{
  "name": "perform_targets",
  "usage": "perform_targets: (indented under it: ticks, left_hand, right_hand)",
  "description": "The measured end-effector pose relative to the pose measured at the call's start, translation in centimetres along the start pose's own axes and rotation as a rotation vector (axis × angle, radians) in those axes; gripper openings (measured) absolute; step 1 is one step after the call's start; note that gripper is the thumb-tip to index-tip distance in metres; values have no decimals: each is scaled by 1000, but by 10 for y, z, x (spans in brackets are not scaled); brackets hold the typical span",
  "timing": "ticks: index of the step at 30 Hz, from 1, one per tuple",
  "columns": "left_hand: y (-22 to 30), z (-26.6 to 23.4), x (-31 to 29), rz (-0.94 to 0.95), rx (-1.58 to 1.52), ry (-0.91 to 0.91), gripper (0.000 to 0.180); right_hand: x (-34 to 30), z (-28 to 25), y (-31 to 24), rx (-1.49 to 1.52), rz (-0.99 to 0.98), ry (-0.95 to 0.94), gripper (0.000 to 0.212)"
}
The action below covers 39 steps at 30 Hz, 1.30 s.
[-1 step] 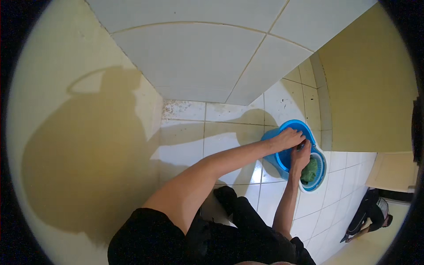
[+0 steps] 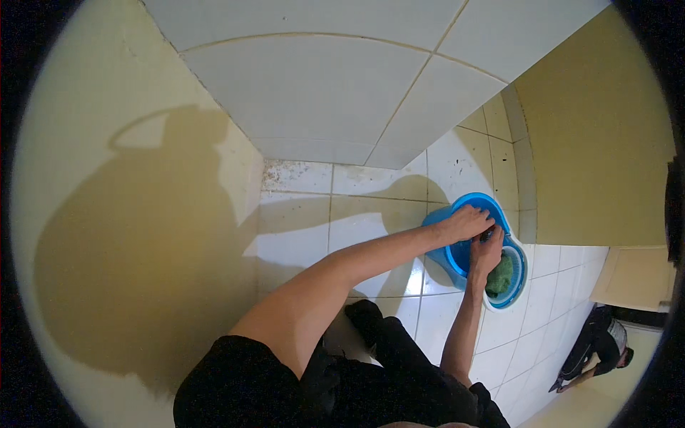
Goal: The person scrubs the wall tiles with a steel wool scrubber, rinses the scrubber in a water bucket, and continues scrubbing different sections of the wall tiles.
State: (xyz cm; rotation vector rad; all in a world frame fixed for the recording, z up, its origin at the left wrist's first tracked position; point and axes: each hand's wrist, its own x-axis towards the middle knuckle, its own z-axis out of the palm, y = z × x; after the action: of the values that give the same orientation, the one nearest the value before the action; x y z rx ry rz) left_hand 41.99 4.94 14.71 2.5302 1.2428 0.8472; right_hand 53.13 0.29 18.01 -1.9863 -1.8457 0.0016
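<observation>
Both my hands meet over the opening of a blue mop bucket on the floor. My left hand reaches across from the left, its fingers bent and closed toward a small dark thing whose kind I cannot make out. Coming up from below, my right hand has its fingers closed round the same spot, thumb side toward the left hand. On the bucket's right side, a round basket holds a bunched green cloth, partly behind my right wrist. The bucket's inside is partly hidden by my hands.
A white tiled wall stands ahead, a yellow wall at the left and another yellow surface at the right. White floor tiles carry dirt specks near the wall. Far right, another person bends low.
</observation>
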Motion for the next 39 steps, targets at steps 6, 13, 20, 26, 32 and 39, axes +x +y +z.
perform_targets:
  ticks: [6, 13, 20, 26, 32, 39]
  left_hand:
    - [2, 2, 7, 61, 3, 64, 15]
    - [0, 18, 8, -131, 14, -291, 14]
    - [2, 8, 7, 94, 10, 45, 17]
    - [4, 6, 2, 47, -88, 79, 18]
    - [2, 11, 5, 50, -45, 31, 19]
    - [3, 1, 9, 119, -109, 50, 19]
  right_hand:
    - [2, 7, 14, 37, -62, 18, 34]
    - [4, 10, 21, -80, -103, -202, 30]
    - [2, 20, 32, -33, -64, -80, 49]
    - [1, 30, 49, -6, -154, -96, 54]
    - [3, 35, 54, 16, -185, -141, 50]
    - [4, 21, 38, 131, -120, -92, 42]
